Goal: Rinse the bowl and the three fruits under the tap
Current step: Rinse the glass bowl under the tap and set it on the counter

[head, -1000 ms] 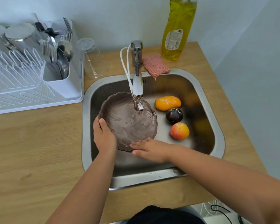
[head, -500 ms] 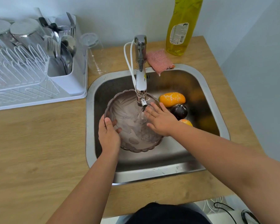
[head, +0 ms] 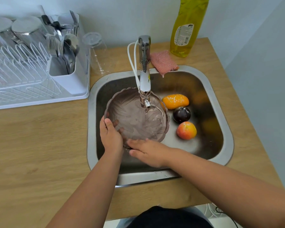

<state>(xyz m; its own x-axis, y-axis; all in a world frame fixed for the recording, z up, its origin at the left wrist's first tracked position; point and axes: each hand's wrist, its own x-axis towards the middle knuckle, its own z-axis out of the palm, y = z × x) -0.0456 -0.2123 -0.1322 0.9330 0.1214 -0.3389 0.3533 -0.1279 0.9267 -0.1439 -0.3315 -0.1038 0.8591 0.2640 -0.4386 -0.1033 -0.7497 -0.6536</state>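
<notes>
A translucent brownish bowl (head: 135, 116) with a scalloped rim is sitting in the left half of the steel sink (head: 220, 102), directly under the tap (head: 144, 76), and water is running from the spout into its far right part. The left hand (head: 110, 137) is gripping the bowl's near left rim, thumb lying inside the bowl and the fingers wrapping underneath, showing dimly through the glassy wall. The right hand (head: 148, 152) is lying flat and open against the bowl's near edge, fingers stretched toward the left hand, clasping nothing; whether the palm is pressing the rim or only brushing it cannot be told. Three fruits are lying on the sink floor along the bowl's right side: an orange mango-like fruit (head: 175, 101) toward the far wall and touching or nearly touching the bowl, a dark purple round fruit (head: 181, 114) just beside it, and a red-and-yellow fruit (head: 186, 130) nearest the person, close to the dark one. All three are looking wet. A pink scrubbing pad (head: 163, 62) is hanging over the sink's far rim, and a yellow detergent bottle (head: 184, 30) is standing at the far edge of the wooden counter (head: 31, 145). A white drying rack (head: 31, 71) with cutlery and upturned steel cups is occupying the counter's far left corner, with a clear glass (head: 95, 51) standing upside down beside it.
</notes>
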